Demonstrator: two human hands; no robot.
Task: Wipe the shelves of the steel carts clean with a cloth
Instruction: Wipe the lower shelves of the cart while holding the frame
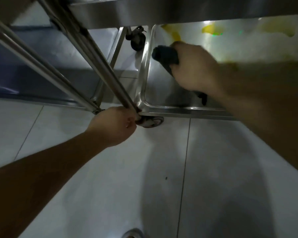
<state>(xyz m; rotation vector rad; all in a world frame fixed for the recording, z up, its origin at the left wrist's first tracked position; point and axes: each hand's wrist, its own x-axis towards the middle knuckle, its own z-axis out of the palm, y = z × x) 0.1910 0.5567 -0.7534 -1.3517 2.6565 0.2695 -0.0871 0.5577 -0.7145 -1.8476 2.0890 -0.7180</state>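
The bottom shelf of a steel cart lies low over the floor, under an upper shelf. My right hand grips a dark cloth and presses it on the bottom shelf near its left rim. Yellow smears show on the far part of that shelf. My left hand holds the foot of the cart's corner post, just above a caster. A dark end of the cloth sticks out under my right wrist.
A second steel cart stands to the left, its shelf close beside the first. Another caster sits at the back between them. Pale floor tiles fill the foreground, with a round drain at the bottom edge.
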